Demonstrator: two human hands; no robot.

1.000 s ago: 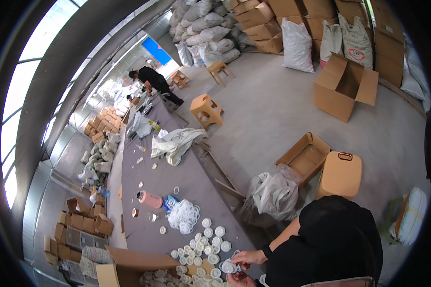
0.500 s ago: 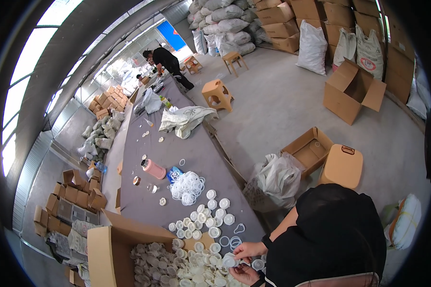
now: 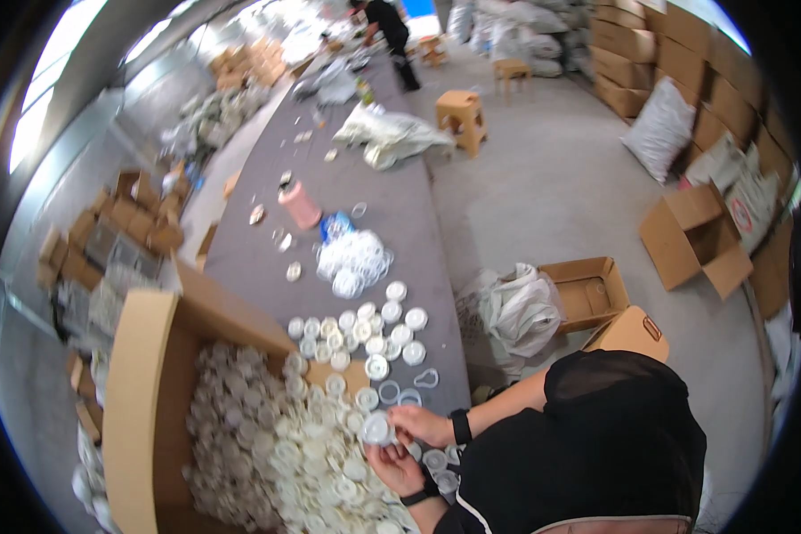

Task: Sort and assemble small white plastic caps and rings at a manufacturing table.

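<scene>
Both hands grasping a white cap at lower centre, heaped caps beside it, open carton at lower left, white rings and pink bottle on grey table left of centre

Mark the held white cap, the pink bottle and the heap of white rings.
Held white cap (image 3: 377, 429): head view, middle of its round face.
Pink bottle (image 3: 301, 206): head view, middle of its body.
Heap of white rings (image 3: 354, 260): head view, middle of the heap.
</scene>
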